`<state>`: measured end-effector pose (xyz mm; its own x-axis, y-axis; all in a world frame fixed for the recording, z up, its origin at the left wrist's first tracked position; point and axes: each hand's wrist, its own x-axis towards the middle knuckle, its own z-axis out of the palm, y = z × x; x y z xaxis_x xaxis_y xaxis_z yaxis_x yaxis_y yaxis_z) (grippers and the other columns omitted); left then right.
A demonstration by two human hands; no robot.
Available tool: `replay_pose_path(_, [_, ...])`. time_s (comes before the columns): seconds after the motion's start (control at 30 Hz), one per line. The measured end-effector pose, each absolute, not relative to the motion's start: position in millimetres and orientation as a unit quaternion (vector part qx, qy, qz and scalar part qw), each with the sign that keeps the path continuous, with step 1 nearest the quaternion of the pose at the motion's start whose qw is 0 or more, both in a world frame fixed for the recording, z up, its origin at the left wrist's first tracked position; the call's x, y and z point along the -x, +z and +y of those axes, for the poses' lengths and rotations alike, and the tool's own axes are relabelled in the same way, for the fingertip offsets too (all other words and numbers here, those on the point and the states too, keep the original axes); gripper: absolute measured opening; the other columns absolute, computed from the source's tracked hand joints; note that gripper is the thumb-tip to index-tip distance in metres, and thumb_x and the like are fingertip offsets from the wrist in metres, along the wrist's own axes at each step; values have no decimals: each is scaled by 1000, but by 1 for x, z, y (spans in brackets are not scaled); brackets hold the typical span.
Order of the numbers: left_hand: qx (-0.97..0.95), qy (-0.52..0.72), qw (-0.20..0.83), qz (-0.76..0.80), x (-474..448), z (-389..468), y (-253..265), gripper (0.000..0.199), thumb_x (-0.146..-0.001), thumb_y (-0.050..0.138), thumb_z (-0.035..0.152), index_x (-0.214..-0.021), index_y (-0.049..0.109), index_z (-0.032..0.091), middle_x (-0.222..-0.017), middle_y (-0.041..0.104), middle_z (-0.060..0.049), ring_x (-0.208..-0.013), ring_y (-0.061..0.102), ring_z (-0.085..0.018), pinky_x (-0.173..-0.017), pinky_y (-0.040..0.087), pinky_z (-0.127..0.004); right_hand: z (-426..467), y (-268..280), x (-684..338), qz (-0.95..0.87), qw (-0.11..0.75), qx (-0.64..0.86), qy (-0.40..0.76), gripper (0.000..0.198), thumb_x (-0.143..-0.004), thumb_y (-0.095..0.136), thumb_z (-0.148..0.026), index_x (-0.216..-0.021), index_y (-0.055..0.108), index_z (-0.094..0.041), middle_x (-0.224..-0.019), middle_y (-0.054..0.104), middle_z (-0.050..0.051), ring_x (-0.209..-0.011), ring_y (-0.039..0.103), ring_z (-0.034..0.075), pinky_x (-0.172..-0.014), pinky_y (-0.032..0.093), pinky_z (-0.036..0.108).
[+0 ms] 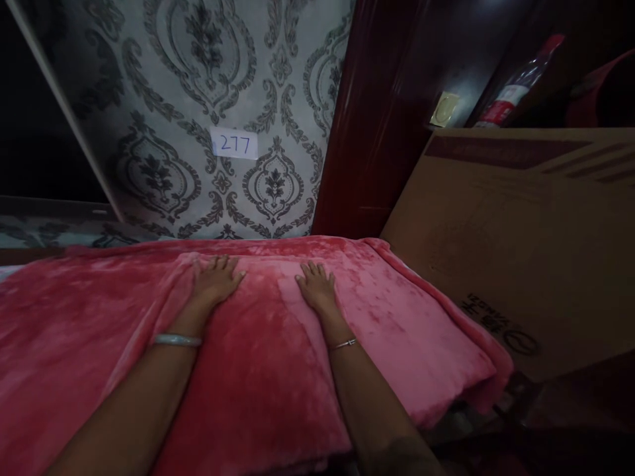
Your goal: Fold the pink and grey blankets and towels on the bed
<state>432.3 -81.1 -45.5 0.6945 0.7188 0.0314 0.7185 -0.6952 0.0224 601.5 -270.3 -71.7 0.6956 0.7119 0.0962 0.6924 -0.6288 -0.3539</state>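
Observation:
A plush pinkish-red blanket (262, 357) lies spread in front of me, with a folded layer on top whose far edge runs under my fingers. My left hand (215, 279) rests flat on that layer near the far edge, fingers spread. To its right, my right hand (317, 287) also lies flat on the blanket, fingers apart. Neither hand grips anything. A pale bangle (177, 340) circles my left wrist, and a thin bracelet (343, 344) is on the right one.
A large cardboard box (516, 218) stands along the right side, with a clear plastic bottle (518, 89) behind its top edge. Patterned wallpaper (272, 185) with a paper label (235, 143) reading 277 is ahead. A dark screen (44, 125) stands at the left.

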Motion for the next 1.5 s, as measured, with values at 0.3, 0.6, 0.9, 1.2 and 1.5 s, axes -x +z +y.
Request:
replay_pose_path(0.3, [-916, 25, 30, 400, -404, -29, -52, 70, -94, 21, 49, -157, 27, 19, -165, 19, -11, -153, 17, -31, -119, 18, -63, -278, -81, -620, -361, 186, 912, 62, 59, -101, 28, -49, -157, 30, -28, -167, 16, 1, -153, 11, 25, -119, 19, 57])
replay_pose_path(0.6, [-899, 34, 16, 437, -386, -47, -32, 65, -96, 26, 49, -152, 37, 20, -163, 26, -15, -151, 21, -36, -114, 20, -71, -281, -77, -617, -360, 214, 906, 63, 58, -101, 32, -47, -155, 33, -28, -166, 20, 4, -153, 14, 27, -118, 20, 60])
replay_pose_path(0.9, [-969, 15, 33, 245, -469, -168, -8, 59, -96, 31, 41, -148, 41, 16, -161, 32, -16, -150, 27, -29, -120, 22, -58, -256, -39, -613, -416, 287, 863, 8, 49, -100, 31, -20, -143, 54, -22, -148, 54, 3, -136, 47, 12, -113, 33, 25])
replay_pose_path(1.2, [-984, 64, 36, 163, -489, -216, -71, 61, -97, 27, 36, -153, 35, 11, -161, 31, -17, -152, 22, -30, -123, 12, -59, -265, -89, -613, -440, 279, 853, -22, 49, -98, 33, -16, -140, 56, -11, -150, 50, 11, -142, 41, 14, -119, 25, 30])
replay_pose_path(1.5, [-980, 33, 17, 196, -468, -160, -57, 65, -96, 33, 56, -154, 34, 27, -164, 25, -8, -153, 17, -31, -122, 7, -62, -263, -97, -617, -457, 295, 839, -28, 49, -98, 34, -22, -141, 55, -12, -149, 51, 9, -141, 42, 16, -120, 26, 32])
